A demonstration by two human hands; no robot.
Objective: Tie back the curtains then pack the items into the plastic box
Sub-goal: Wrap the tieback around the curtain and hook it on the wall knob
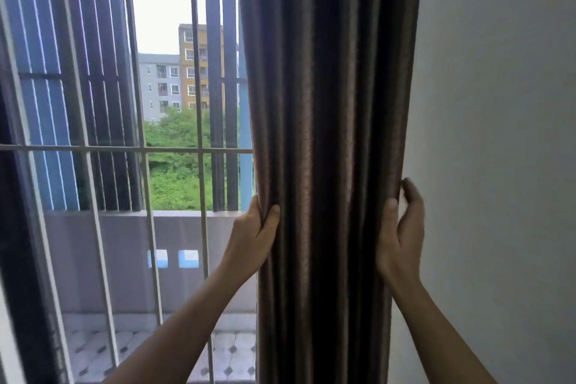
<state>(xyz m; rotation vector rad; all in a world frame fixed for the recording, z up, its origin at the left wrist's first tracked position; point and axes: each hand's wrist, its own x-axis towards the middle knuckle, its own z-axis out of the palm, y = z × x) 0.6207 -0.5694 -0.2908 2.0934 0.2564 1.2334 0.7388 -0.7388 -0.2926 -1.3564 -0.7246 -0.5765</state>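
The left hand (254, 235) and right hand (402, 227) are closing around opposite edges of the gathered curtain (327, 134), which is hanging bunched against the wall (498, 134). With no tie-back showing, pleats are likely slipping loose toward the window bars (199, 150) if either hand is letting go.

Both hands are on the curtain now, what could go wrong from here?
1. No tieback shows; freeing a hand to fetch one could let the gathered curtain spread again.
2. The left hand pinches only the edge folds, so inner pleats may slip loose.
3. The right hand works close to the wall, leaving little wrapping room.
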